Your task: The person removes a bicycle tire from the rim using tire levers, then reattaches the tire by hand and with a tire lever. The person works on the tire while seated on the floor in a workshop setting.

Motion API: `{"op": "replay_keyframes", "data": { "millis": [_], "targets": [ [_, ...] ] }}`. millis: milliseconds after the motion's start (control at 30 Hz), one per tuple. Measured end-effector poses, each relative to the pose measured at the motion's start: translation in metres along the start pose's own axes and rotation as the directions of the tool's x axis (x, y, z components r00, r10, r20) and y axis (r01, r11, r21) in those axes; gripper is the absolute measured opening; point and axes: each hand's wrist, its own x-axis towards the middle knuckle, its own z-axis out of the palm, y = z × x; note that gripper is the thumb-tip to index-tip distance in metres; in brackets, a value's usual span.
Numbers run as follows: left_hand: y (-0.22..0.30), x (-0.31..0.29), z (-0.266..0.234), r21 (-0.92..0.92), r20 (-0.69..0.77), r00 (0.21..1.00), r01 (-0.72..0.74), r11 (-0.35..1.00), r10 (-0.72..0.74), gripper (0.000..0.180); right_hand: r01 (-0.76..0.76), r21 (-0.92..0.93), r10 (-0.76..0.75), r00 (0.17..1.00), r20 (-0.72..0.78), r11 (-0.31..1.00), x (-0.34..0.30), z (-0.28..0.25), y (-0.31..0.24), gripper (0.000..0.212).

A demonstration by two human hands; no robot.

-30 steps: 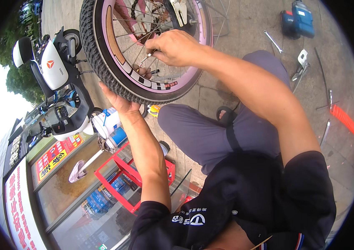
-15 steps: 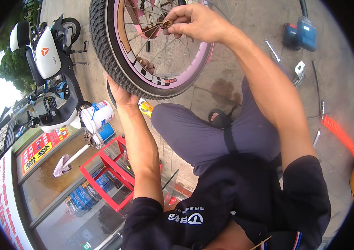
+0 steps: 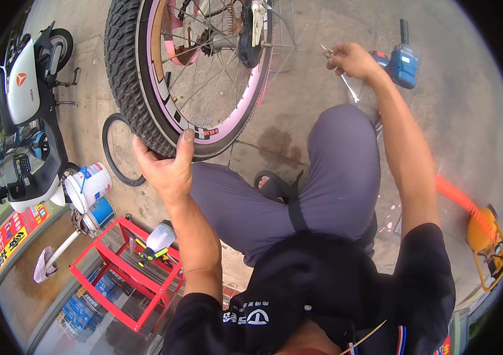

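Note:
A bicycle wheel with a knobby black tyre (image 3: 122, 77) and a pink rim (image 3: 240, 109) stands in front of me at the upper left. My left hand (image 3: 165, 173) is closed round the tyre's lower edge, with the thumb on the near side and fingers partly hidden behind the rubber. My right hand (image 3: 353, 61) is out to the right, away from the wheel. Its fingertips pinch a small brownish metal part (image 3: 328, 52), too small to name surely. Just below that hand, a wrench (image 3: 351, 90) lies on the pavement.
A blue cordless power tool (image 3: 404, 66) lies beyond my right hand. At left are a loose black tyre or tube (image 3: 107, 145), a white bucket (image 3: 92, 184), a red tool cart (image 3: 159, 290) and a parked scooter (image 3: 23, 83). An orange coiled hose (image 3: 464, 202) is at right.
My right hand has moved from the wheel's hub out to the right, carrying the small metal part. The left hand still holds the tyre, its thumb now on the near side.

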Motion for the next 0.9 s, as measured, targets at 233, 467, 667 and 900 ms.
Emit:
{"op": "replay_keyframes", "data": {
  "millis": [233,467,667,900],
  "targets": [
    [-0.004,0.007,-0.011,0.052,0.044,0.997,0.056,0.997,-0.058,0.053,-0.176,-0.406,0.224,0.972,0.075,0.897,0.021,0.103,0.155,0.034],
    [-0.003,0.007,-0.011,0.067,0.053,0.994,0.088,0.994,-0.091,0.046,0.361,-0.349,-0.336,0.933,0.131,0.865,-0.014,0.06,0.032,0.035],
    [0.003,0.002,0.004,0.071,-0.15,0.987,0.065,0.995,-0.054,0.064,0.967,-0.222,-0.99,-0.108,0.091,-0.126,-0.071,0.045,-0.219,0.028],
    [0.0,0.01,-0.004,0.073,-0.108,0.993,0.049,0.996,-0.041,0.043,0.778,-0.315,-0.683,-0.193,0.704,-0.544,-0.051,0.061,-0.336,0.026]
  ]
}}
